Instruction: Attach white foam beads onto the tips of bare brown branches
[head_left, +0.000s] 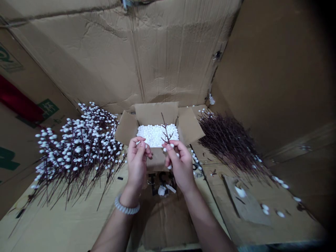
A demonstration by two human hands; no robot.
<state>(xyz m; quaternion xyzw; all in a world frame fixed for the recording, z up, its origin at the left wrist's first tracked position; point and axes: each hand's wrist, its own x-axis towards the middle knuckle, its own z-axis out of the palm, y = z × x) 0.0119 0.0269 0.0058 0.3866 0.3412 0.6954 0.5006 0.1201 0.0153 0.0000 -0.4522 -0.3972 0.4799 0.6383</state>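
Observation:
My right hand (180,162) is closed on a thin brown artificial twig (166,129), its bare forked tip pointing up. White balls sit on the twig's lower part, around the fingers. Just to the left, my left hand (138,157) is closed in a pinch, with a small white ball (146,146) showing at its fingertips. Both hands are over the front edge of an open cardboard box (156,112). Inside it lies a heap of small white balls (151,134).
Twigs tipped with white balls (76,143) are piled at the left. A bundle of bare brown twigs (228,140) lies at the right. Near it are a cardboard scrap (246,204) and stray white balls (280,214). Tall cardboard walls (168,59) enclose the back and sides.

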